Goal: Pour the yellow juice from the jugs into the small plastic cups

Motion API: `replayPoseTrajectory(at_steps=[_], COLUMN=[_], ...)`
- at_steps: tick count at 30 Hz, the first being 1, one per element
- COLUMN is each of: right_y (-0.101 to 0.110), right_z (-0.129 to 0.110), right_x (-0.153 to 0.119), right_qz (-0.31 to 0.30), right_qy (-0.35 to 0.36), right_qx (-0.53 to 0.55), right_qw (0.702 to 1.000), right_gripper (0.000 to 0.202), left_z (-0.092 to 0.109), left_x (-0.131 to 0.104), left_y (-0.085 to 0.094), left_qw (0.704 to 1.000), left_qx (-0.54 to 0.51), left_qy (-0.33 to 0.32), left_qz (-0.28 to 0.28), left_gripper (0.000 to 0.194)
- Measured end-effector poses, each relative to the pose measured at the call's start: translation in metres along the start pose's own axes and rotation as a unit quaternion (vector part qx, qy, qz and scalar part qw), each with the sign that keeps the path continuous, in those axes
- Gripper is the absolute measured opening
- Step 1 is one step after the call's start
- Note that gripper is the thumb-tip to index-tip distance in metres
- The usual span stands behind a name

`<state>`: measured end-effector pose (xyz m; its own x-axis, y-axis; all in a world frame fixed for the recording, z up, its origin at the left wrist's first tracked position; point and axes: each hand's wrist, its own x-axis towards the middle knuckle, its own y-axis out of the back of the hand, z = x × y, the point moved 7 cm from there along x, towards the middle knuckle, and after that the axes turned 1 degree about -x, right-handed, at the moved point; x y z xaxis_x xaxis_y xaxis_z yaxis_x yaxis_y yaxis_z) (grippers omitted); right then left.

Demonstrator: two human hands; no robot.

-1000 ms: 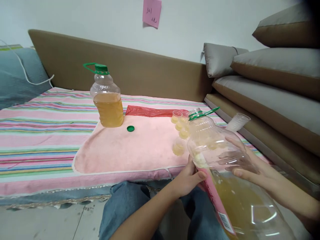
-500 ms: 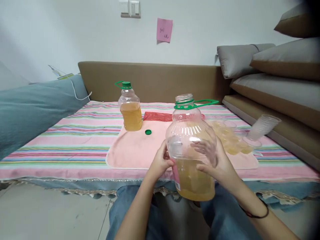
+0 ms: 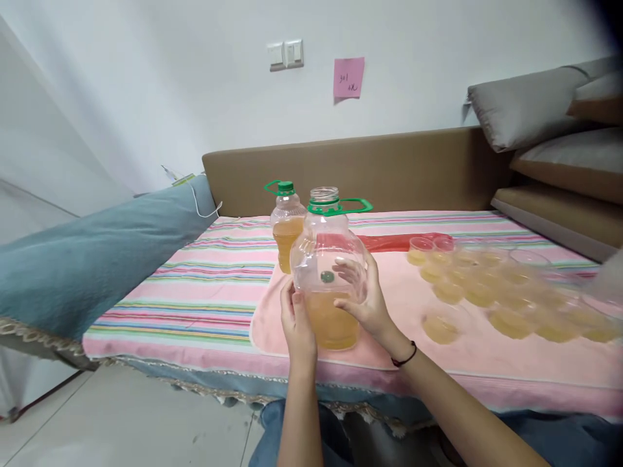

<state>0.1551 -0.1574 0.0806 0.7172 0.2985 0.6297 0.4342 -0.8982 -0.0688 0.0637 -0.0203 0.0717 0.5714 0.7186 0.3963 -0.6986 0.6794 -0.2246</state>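
Note:
Between my two hands is a large clear plastic jug [image 3: 335, 324], uncapped, with a green carry ring at its neck and yellowish liquid in its lower half. My left hand [image 3: 296, 318] grips its left side. The right one, my right hand [image 3: 367, 301], wraps its right side, with fingers showing through the plastic. It stands upright over the pink mat [image 3: 384, 347]; whether its base touches the mat I cannot tell. A green cap [image 3: 327, 277] shows through the jug's wall. Just behind, a second jug [image 3: 285, 233] of amber liquid has its green cap on.
Several clear cups [image 3: 448, 288] of yellow liquid crowd the right side of the mat, blurred. A red plastic bag [image 3: 389, 243] lies behind. Grey and brown cushions [image 3: 569, 168] are stacked at right, and a blue bolster [image 3: 121, 240] is at left.
Both hands have carried the open jug forward and left, from over my lap to over the mat. My view has swung, bringing more of the cups into sight.

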Motion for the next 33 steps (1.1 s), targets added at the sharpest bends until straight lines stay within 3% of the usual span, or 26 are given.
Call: replayPoseTrajectory(at_steps=[5, 11, 17, 22, 25, 28, 33], right_y=[-0.034, -0.059, -0.072, -0.070, -0.054, -0.016, 0.093], right_z=[0.018, 0.045, 0.065, 0.061, 0.047, 0.024, -0.036], right_x=[0.020, 0.036, 0.033, 0.036, 0.037, 0.032, 0.006], right_qz=[-0.023, -0.027, -0.043, -0.076, -0.092, -0.070, 0.075], right_qy=[0.040, 0.041, 0.016, -0.010, -0.016, -0.029, -0.011], right_qx=[0.014, 0.034, 0.027, 0.004, -0.027, -0.073, -0.174], right_qw=[0.999, 0.998, 0.999, 0.997, 0.995, 0.994, 0.982], right_gripper=[0.115, 0.116, 0.122, 0.125, 0.131, 0.118, 0.037], left_z=[0.005, -0.002, -0.010, -0.011, -0.010, 0.008, 0.035], left_x=[0.003, 0.003, 0.000, 0.002, 0.002, -0.002, -0.029], left_y=[0.023, 0.033, 0.035, 0.033, 0.033, 0.024, -0.019], left_qw=[0.995, 0.988, 0.977, 0.978, 0.976, 0.976, 0.964], left_qx=[0.034, 0.019, 0.034, 0.057, 0.058, 0.078, 0.109], left_qy=[0.023, 0.049, 0.094, 0.081, 0.050, -0.061, -0.230], left_qz=[0.087, 0.145, 0.188, 0.186, 0.203, 0.196, 0.079], left_gripper=[0.043, 0.047, 0.048, 0.051, 0.055, 0.050, 0.039])
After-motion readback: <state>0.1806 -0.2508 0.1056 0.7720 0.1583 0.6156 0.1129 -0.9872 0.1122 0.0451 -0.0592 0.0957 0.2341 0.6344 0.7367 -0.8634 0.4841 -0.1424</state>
